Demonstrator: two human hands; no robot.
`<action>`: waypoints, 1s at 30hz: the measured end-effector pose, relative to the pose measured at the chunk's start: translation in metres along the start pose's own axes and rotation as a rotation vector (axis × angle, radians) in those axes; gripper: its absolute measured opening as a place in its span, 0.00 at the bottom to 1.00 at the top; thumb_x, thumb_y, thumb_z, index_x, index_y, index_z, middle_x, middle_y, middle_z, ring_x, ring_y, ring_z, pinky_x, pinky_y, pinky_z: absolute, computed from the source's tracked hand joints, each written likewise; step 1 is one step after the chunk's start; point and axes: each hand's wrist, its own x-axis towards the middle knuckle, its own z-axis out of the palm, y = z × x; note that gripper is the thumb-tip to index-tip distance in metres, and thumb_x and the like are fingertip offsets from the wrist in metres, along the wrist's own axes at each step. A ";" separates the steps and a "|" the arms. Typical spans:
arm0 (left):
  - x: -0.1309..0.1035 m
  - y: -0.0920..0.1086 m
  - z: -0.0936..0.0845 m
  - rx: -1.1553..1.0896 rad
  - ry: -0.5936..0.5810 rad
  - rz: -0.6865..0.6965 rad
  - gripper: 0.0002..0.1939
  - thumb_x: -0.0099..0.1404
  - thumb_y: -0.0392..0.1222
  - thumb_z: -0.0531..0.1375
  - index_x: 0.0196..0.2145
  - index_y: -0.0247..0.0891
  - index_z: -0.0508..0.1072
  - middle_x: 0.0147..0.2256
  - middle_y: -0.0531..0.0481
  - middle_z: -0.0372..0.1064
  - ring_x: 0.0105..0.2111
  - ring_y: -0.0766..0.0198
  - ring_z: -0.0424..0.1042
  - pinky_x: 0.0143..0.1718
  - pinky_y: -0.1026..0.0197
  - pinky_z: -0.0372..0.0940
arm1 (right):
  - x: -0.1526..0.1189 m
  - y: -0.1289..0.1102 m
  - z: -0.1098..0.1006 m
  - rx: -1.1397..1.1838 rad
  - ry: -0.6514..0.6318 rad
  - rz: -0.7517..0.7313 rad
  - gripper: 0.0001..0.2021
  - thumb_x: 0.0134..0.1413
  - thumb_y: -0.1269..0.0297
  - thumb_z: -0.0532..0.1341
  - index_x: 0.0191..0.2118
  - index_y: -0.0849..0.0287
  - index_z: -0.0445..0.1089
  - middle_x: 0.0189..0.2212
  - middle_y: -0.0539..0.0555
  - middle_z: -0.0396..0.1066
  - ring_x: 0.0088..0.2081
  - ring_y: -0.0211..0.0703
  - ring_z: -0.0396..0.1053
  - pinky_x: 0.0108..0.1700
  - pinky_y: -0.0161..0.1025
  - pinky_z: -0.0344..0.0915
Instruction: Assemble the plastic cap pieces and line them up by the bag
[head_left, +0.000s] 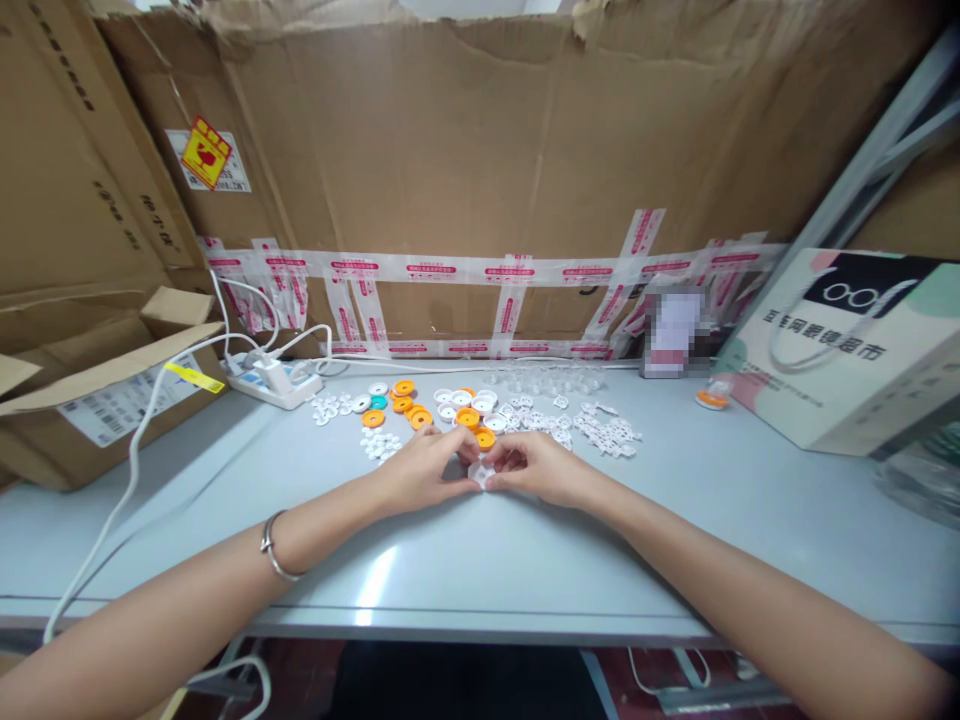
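A small white round plastic part is held between both hands above the table's middle. My left hand pinches its left side with thumb and fingers. From the right, my right hand grips the same part, its thumb at the lower edge. Just beyond the fingers lie orange plastic discs and white rings. Left of these are more orange discs, a teal disc and little white pieces. White openwork pieces are spread to the right, with clear plastic domes behind.
A large taped cardboard box walls off the back. At left stand an open carton and a power strip with white cables. At right are a pixelated upright object, an orange-based piece and a paper bag.
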 end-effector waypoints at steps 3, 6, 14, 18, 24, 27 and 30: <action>0.000 -0.001 0.003 -0.017 0.004 -0.026 0.12 0.60 0.44 0.59 0.39 0.40 0.61 0.40 0.50 0.71 0.42 0.60 0.69 0.45 0.57 0.55 | 0.000 0.000 0.001 -0.021 -0.001 -0.012 0.10 0.38 0.63 0.64 0.29 0.63 0.70 0.23 0.50 0.68 0.26 0.37 0.64 0.28 0.32 0.58; 0.001 0.001 0.002 -0.020 0.002 -0.011 0.14 0.60 0.45 0.59 0.42 0.40 0.61 0.42 0.49 0.71 0.44 0.59 0.69 0.47 0.56 0.56 | 0.000 -0.001 0.002 -0.006 -0.020 -0.002 0.11 0.39 0.63 0.64 0.30 0.64 0.70 0.23 0.50 0.68 0.26 0.36 0.63 0.28 0.32 0.58; -0.025 -0.025 -0.082 0.131 0.068 -0.151 0.10 0.63 0.45 0.54 0.36 0.39 0.70 0.37 0.49 0.72 0.38 0.61 0.70 0.40 0.61 0.62 | -0.003 -0.011 0.003 0.024 0.009 0.065 0.12 0.38 0.62 0.64 0.32 0.62 0.71 0.24 0.50 0.66 0.27 0.36 0.62 0.29 0.33 0.58; -0.067 -0.069 -0.120 0.258 0.006 -0.350 0.11 0.60 0.45 0.55 0.30 0.38 0.72 0.31 0.49 0.73 0.32 0.61 0.70 0.34 0.62 0.63 | -0.005 -0.016 0.003 0.018 0.021 0.087 0.13 0.39 0.62 0.64 0.33 0.63 0.71 0.24 0.49 0.65 0.26 0.35 0.61 0.29 0.33 0.57; -0.099 -0.094 -0.115 0.178 -0.043 -0.454 0.10 0.55 0.46 0.57 0.30 0.38 0.74 0.31 0.49 0.74 0.32 0.60 0.71 0.34 0.64 0.64 | -0.002 -0.013 0.007 -0.003 0.050 0.060 0.14 0.40 0.59 0.64 0.34 0.63 0.71 0.23 0.48 0.64 0.25 0.34 0.60 0.27 0.32 0.56; -0.099 -0.095 -0.109 0.154 -0.025 -0.466 0.11 0.55 0.47 0.58 0.31 0.38 0.74 0.32 0.49 0.74 0.33 0.61 0.71 0.34 0.64 0.64 | -0.001 -0.011 0.008 -0.011 0.058 0.050 0.15 0.40 0.58 0.63 0.35 0.63 0.71 0.23 0.48 0.65 0.24 0.34 0.60 0.27 0.32 0.56; -0.098 -0.098 -0.106 0.175 0.005 -0.446 0.10 0.55 0.47 0.57 0.30 0.38 0.74 0.31 0.50 0.74 0.32 0.62 0.71 0.34 0.65 0.63 | -0.002 -0.010 0.007 -0.027 0.062 0.032 0.15 0.41 0.57 0.63 0.34 0.62 0.72 0.23 0.48 0.65 0.24 0.34 0.60 0.27 0.32 0.56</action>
